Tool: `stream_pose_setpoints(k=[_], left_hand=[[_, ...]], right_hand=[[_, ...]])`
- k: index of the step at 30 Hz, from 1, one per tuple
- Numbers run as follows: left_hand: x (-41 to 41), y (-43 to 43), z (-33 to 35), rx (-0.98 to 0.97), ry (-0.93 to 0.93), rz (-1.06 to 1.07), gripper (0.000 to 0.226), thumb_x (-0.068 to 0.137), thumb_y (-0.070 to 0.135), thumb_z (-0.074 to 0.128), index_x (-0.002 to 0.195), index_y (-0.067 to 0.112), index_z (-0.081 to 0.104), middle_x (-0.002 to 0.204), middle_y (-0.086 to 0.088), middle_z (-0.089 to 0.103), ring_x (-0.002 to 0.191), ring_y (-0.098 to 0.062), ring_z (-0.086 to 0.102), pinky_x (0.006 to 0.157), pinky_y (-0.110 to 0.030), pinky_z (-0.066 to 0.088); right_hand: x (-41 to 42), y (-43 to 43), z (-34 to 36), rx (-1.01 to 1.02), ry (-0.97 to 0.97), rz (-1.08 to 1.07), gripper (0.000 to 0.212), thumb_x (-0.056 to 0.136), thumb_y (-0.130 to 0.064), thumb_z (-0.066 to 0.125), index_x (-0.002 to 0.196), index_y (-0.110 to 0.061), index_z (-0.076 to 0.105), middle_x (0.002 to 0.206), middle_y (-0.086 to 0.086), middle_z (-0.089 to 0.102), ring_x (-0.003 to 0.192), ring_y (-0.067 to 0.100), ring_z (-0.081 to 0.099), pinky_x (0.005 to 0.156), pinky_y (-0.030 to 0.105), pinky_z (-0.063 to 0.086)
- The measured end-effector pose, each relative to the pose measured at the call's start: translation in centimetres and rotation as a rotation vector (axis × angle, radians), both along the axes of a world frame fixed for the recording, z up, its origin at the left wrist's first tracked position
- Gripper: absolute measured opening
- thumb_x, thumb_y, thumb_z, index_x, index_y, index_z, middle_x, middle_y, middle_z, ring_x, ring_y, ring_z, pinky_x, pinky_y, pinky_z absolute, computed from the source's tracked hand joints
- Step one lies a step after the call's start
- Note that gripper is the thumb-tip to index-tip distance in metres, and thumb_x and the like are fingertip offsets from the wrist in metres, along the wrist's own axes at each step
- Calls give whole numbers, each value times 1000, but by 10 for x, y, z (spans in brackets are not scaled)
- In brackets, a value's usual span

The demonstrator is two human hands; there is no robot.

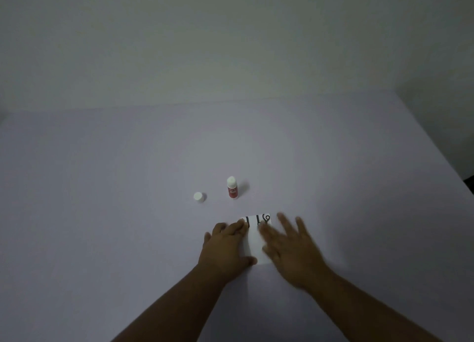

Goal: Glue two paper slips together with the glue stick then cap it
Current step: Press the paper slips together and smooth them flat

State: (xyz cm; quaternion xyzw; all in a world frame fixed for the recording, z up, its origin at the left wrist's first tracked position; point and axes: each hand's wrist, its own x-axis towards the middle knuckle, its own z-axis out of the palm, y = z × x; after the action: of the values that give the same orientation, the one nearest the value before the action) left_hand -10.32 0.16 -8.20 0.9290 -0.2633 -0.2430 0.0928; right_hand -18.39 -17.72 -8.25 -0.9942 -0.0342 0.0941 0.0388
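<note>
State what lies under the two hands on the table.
White paper with black marks lies under the left hand and right hand. Whether it is one slip or two is hidden.

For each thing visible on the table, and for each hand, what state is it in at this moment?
Red glue stick with white top: upright, uncapped, standing alone.
Small white round cap: off the stick, lying on the table to its left.
White paper slip with black marks: flat on the table, under both hands.
Left hand: fingers pressing the paper's left edge.
Right hand: open, flat, blurred, over the paper's right side.
</note>
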Motion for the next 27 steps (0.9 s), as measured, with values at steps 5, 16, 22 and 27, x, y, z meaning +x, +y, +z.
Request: stream_pose_setpoints(k=[5, 16, 22, 27], left_hand=[[0, -1, -1, 18, 3, -2, 90, 72, 65, 55, 147, 31, 19, 156, 15, 20, 141, -22, 17, 114, -52, 22], [1, 1, -7, 17, -2, 1, 92, 70, 66, 55, 147, 32, 18, 156, 16, 20, 140, -24, 17, 113, -52, 22], [0, 3, -10, 1, -31, -4, 92, 68, 69, 51, 146, 32, 19, 155, 16, 22, 139, -24, 20, 113, -51, 24], [-2, 4, -9, 18, -48, -12, 91, 70, 70, 48, 147, 35, 15, 156, 18, 19, 141, -22, 18, 113, -50, 22]], right_hand=[[12, -10, 8, -23, 48, 5, 55, 94, -48, 18, 143, -25, 27, 151, -10, 32, 144, 27, 14, 115, 53, -2], [2, -15, 7, -25, -1, -16, 53, 95, -47, 17, 143, -29, 25, 151, -13, 27, 144, 26, 12, 114, 51, -8], [-43, 10, -4, 65, 37, 161, 49, 95, -46, 21, 136, -29, 41, 139, -14, 49, 135, 26, 37, 107, 52, 15], [11, -4, 1, 19, 21, -34, 51, 95, -46, 16, 143, -31, 23, 151, -15, 29, 144, 26, 9, 114, 54, -7]])
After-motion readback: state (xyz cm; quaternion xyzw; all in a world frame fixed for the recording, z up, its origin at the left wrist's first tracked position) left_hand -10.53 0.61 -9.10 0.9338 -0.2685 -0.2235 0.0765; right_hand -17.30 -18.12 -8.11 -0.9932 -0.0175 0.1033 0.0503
